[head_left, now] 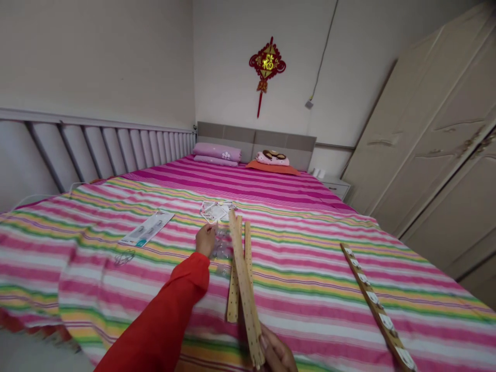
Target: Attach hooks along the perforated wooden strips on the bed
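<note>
The right hand [277, 351] closes on a holed wooden strip [242, 289] at bottom center. The left hand [205, 240] is beside a clear plastic bag [221, 248], its grip unclear. A hooked strip [375, 310] lies on the bed [310, 289] at right.

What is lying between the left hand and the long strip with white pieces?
Head view: a clear plastic bag and holed wooden slats lie between the left hand and the strip.

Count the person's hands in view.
2: the left hand is over the striped bedspread; the right hand, at the bottom edge, holds a perforated wooden strip. Neither is hidden.
</note>
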Demonstrator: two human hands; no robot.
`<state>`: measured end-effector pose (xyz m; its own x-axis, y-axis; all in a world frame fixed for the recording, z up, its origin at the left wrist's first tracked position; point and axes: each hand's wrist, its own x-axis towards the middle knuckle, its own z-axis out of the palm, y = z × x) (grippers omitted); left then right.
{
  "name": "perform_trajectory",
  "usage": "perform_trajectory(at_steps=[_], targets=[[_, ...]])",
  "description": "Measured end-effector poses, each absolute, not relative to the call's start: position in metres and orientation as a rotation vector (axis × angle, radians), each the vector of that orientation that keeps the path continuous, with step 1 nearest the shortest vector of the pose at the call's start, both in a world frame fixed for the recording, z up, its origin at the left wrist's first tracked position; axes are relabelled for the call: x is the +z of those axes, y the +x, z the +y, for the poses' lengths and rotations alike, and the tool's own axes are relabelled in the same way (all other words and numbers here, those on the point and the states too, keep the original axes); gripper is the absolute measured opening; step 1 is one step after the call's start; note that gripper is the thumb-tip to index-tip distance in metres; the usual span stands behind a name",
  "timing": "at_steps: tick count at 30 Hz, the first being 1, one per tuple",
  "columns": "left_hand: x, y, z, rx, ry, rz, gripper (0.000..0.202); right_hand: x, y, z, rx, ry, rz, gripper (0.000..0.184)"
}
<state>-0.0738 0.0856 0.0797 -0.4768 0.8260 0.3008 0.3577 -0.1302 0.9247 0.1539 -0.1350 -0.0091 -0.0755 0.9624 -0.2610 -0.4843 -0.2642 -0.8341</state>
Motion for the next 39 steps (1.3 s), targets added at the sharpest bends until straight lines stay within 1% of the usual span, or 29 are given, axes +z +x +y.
perform_trajectory(at_steps=[2, 4, 8, 10, 15, 18, 20, 25, 27, 28, 33, 39], targets=[[0.081, -0.077, 0.081, 1.647, 1.417, 1.767, 0.015, -0.005, 0.160, -0.130, 1.666, -0.917, -0.576, 0.057], [0.082, -0.078, 0.076, 1.645, 1.521, 1.755, 0.021, 0.002, 0.166, -0.124, 1.697, -0.835, -0.515, 0.055], [0.075, -0.066, 0.052, 1.584, 1.822, 1.694, 0.033, 0.014, 0.172, -0.112, 1.704, -0.721, -0.401, 0.034], [0.067, -0.053, 0.032, 1.491, 1.967, 1.589, 0.036, 0.015, 0.171, -0.108, 1.712, -0.679, -0.340, 0.030], [0.037, -0.017, -0.025, 1.199, 2.124, 1.482, 0.037, 0.003, 0.162, -0.100, 1.776, -0.609, -0.196, 0.032], [0.024, -0.004, -0.042, 1.131, 2.218, 1.536, 0.037, -0.002, 0.157, -0.098, 1.750, -0.658, -0.166, 0.033], [0.020, 0.001, -0.046, 1.094, 2.255, 1.606, 0.037, -0.004, 0.154, -0.097, 1.715, -0.741, -0.239, 0.037], [0.023, 0.014, -0.054, 0.866, 2.374, 1.671, 0.044, -0.008, 0.150, -0.103, 1.518, -1.009, -0.690, 0.065], [0.023, 0.021, -0.057, 0.768, 2.415, 1.663, 0.047, -0.007, 0.151, -0.105, 1.447, -1.048, -0.748, 0.076], [0.022, 0.024, -0.058, 0.726, 2.425, 1.671, 0.047, -0.006, 0.153, -0.106, 1.416, -1.058, -0.756, 0.078], [0.014, 0.030, -0.055, 0.575, 2.432, 1.749, 0.044, -0.009, 0.196, -0.114, 1.179, -1.088, -0.674, 0.058], [0.009, 0.026, -0.050, 0.504, 2.453, 1.720, 0.045, -0.025, 0.320, -0.143, 0.823, -1.069, -0.084, 0.048]])
